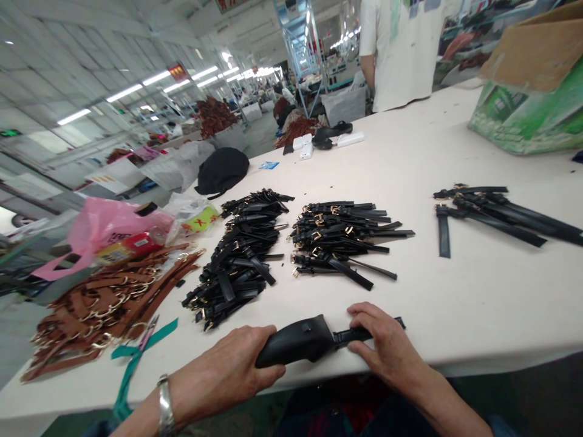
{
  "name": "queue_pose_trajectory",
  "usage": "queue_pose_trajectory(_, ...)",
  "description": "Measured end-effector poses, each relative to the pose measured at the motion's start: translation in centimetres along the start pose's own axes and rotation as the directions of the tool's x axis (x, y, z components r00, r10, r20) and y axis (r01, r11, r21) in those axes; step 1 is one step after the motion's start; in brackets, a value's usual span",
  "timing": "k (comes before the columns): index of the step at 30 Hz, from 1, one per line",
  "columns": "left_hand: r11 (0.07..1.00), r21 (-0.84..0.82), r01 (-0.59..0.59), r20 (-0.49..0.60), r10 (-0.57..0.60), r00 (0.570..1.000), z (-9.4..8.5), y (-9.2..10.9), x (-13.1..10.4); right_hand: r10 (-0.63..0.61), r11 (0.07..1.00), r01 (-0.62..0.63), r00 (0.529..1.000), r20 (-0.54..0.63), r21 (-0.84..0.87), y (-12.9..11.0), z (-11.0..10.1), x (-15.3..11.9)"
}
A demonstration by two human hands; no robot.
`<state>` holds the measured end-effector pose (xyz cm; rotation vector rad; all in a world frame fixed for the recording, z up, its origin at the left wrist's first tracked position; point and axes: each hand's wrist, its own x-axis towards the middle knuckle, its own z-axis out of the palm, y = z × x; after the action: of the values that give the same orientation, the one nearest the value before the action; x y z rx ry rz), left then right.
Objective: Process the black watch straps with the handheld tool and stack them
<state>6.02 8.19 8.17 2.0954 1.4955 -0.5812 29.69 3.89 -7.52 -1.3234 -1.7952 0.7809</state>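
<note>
Near the table's front edge my left hand (241, 358) is closed around a wide, curved black leather piece (298, 341) with a small loop on top. A narrow black buckle strap (345, 337) extends from its right end. My right hand (382, 337) pinches that strap, and the strap's tip shows beyond my fingers. Just behind my hands lie two heaps of black straps with gold buckles, a left heap (246, 243) and a middle heap (341, 233). A smaller bunch of black straps (492, 212) rests farther right.
Brown straps with metal rings (100, 303) lie at left, beside a pink bag (113, 224), scissors (148, 334) and green ribbon (125, 382). A black cap (223, 170) sits at the far edge. A green-and-brown box (528, 103) stands back right. A person in a white shirt (403, 54) stands opposite.
</note>
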Motion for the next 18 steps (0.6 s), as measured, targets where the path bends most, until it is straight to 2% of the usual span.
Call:
queue_pose_trajectory(6, 0.998, -0.001, -0.059, -0.081, 0.059, 0.995, 0.8, 1.4, 1.6, -0.004, 1.000, 0.004, 1.000, 0.002, -0.008, 0.0, 0.0, 0.0)
queue_pose_trajectory(9, 0.997, -0.003, -0.076, -0.101, 0.075, 0.992, 0.9, 1.5, 2.1, -0.008, 1.000, 0.008, 1.000, -0.002, -0.006, 0.1, 0.0, 0.0)
queue_pose_trajectory(15, 1.000, -0.004, 0.019, -0.074, -0.020, 0.997, 0.3, -0.3, 0.4, 0.009, 1.000, -0.009, 1.000, 0.006, 0.003, -0.2, -0.1, 0.0)
queue_pose_trajectory(18, 1.000, 0.006, 0.005, -0.039, -0.004, 0.999, 0.2, -0.5, -0.4, 0.012, 1.000, -0.012, 1.000, 0.009, -0.003, -0.2, -0.1, 0.0)
